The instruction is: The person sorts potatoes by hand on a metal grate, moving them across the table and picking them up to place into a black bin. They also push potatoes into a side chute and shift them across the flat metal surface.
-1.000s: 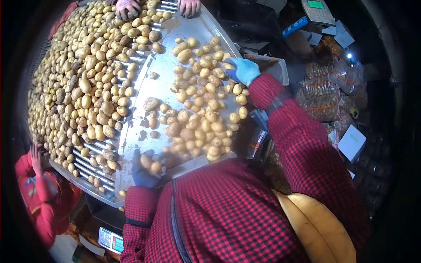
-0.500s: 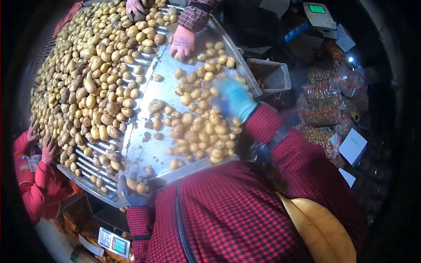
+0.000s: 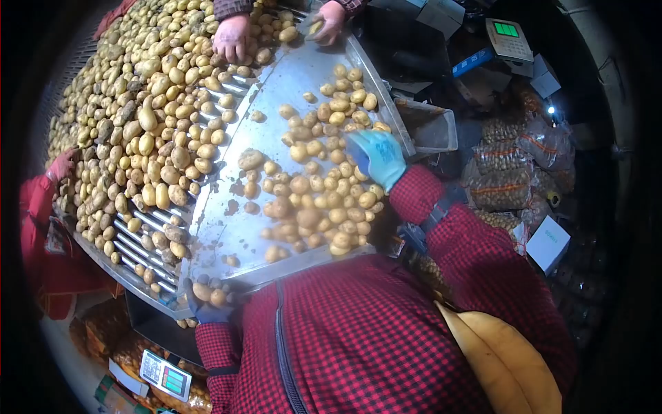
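My right hand (image 3: 377, 156), in a light blue glove, is over the right side of the small potatoes (image 3: 316, 183) on the metal tray (image 3: 238, 159). Its fingers are bent and partly out of sight, so a hold cannot be made out. At the tray's lower left corner is my left hand (image 3: 204, 303), in a dark blue glove, its fingers curled around a few potatoes (image 3: 218, 297). Dark wet spots and loose potatoes lie on the metal between the hands.
A large potato heap (image 3: 131, 103) covers the slatted rack (image 3: 148, 259) on the left. Two co-workers' gloved hands (image 3: 232, 38) (image 3: 330, 22) are at the top; another person's hand (image 3: 63, 165) is at far left. Scales (image 3: 509, 39) (image 3: 165, 376), a bin (image 3: 431, 126) and potato sacks (image 3: 502, 188) surround the tray.
My right hand has shifted slightly and is less blurred. The co-worker's hand above the tray has drawn back to its upper edge, now with a potato. The person at left has moved.
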Demonstrator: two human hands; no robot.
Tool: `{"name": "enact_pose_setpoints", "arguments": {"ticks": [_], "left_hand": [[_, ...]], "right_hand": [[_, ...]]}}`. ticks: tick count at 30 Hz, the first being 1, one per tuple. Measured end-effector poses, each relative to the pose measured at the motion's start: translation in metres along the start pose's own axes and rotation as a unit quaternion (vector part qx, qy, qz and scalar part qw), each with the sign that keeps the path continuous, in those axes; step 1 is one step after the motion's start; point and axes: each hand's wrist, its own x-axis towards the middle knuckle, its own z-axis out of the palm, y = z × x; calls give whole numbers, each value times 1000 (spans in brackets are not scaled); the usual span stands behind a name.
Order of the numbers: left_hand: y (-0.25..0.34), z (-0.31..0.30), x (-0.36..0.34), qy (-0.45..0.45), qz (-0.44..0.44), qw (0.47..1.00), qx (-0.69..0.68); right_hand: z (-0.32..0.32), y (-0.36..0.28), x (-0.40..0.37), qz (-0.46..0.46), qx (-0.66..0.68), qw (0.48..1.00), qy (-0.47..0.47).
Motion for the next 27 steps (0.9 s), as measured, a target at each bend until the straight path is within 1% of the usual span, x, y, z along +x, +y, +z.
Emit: {"name": "enact_pose_setpoints", "arguments": {"ticks": [3,4,6,7,8,11,12,15,16,19,20,22,23,24,25,26,27], "left_hand": [[1,-4,8,1,8,1000,22],[1,-5,9,-13,3,1000,21],[2,-6,11,-39,-7,999,17],[2,-7,12,-32,-5,999,18],[3,-8,14,-26,-3,999,18],[2,-10,21,-13,-8,1000,13],[2,-8,21,-9,-10,1000,10],[5,-1,10,-10,-29,998,57],[4,-1,9,-6,-27,998,54],[3,2,6,9,-26,999,45],[3,6,3,17,-26,999,42],[1,7,2,34,-25,998,37],[2,6,4,44,-24,998,37],[2,5,5,55,-22,998,38],[2,2,4,37,-27,998,36],[3,0,4,19,-32,999,35],[4,-1,4,1,-35,999,32]], "right_hand": [[7,13,33,45,-26,995,-84],[10,13,44,64,-26,990,-119],[17,7,65,92,-67,975,-192],[15,-1,75,106,-87,964,-228],[9,-6,86,122,-61,952,-275],[15,-6,103,94,-75,950,-287],[14,-10,110,99,-73,935,-333],[10,-25,121,125,-86,925,-349],[16,-24,122,144,-76,924,-346],[16,-13,107,140,-16,940,-311],[19,-7,98,147,14,950,-276],[20,4,83,173,84,953,-236],[18,10,74,187,119,951,-216],[13,15,66,197,190,941,-197],[-6,10,61,267,322,885,-204],[-2,20,46,322,491,800,-129],[-1,31,32,360,638,679,-47]]}}
